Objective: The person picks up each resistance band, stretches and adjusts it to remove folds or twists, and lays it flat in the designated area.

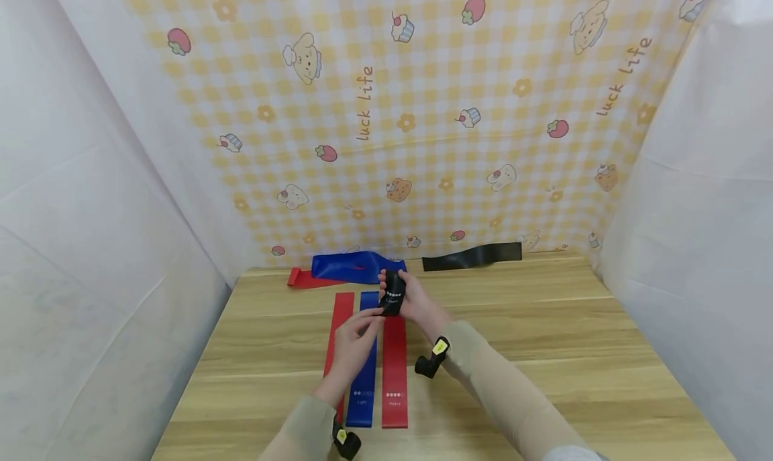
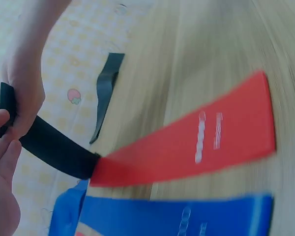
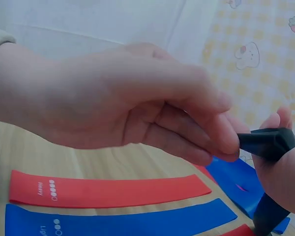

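Observation:
A black resistance band (image 1: 394, 293) with a row of white dots and small print is held up above the table by both hands. My right hand (image 1: 417, 301) grips it from the right, with fingers behind it. My left hand (image 1: 355, 343) pinches the band's lower end between thumb and fingers. In the right wrist view, the left hand (image 3: 118, 98) pinches one end of the band while the right hand (image 3: 284, 169) holds its folded part. A length of the band (image 2: 59, 150) hangs past the right hand (image 2: 27, 96) in the left wrist view.
On the wooden table (image 1: 513, 353) lie a red band (image 1: 343, 306), a blue "Light" band (image 1: 362, 374) and a red "Heavy" band (image 1: 395, 367), side by side. Along the back are a twisted blue band (image 1: 341, 268), a red band (image 1: 302, 280) and another black band (image 1: 474, 256).

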### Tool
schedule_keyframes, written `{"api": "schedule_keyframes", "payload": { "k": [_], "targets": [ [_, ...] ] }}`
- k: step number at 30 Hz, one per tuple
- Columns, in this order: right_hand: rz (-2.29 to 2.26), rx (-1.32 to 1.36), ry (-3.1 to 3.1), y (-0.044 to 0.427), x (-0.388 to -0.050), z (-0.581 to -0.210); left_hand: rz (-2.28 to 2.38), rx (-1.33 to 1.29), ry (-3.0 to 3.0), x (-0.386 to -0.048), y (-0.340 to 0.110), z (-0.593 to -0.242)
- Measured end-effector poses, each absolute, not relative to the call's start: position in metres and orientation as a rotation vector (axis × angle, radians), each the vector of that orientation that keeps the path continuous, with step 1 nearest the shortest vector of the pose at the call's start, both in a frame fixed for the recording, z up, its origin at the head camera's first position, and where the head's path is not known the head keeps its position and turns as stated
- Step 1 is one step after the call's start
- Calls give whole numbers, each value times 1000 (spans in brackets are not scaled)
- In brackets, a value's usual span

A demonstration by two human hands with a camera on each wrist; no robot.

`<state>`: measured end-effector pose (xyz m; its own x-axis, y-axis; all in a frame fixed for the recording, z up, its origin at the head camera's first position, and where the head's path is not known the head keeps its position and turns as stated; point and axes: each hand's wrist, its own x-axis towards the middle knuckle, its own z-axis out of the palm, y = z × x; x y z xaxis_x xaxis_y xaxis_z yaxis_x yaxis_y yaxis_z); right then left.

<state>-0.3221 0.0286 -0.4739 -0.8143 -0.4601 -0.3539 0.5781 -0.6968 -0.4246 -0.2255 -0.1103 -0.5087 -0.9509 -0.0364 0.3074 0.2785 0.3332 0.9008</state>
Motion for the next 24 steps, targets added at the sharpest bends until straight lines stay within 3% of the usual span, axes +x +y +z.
{"api": "schedule_keyframes", "payload": {
  "k": [14, 24],
  "targets": [
    [-2472, 293, 810, 21, -315, -472, -2273, 332, -1880, -237, -101, -512],
    [-2455, 157, 943, 23, -314, -478, -2372, 406, -1837, -241, -96, -512]
  ]
}}
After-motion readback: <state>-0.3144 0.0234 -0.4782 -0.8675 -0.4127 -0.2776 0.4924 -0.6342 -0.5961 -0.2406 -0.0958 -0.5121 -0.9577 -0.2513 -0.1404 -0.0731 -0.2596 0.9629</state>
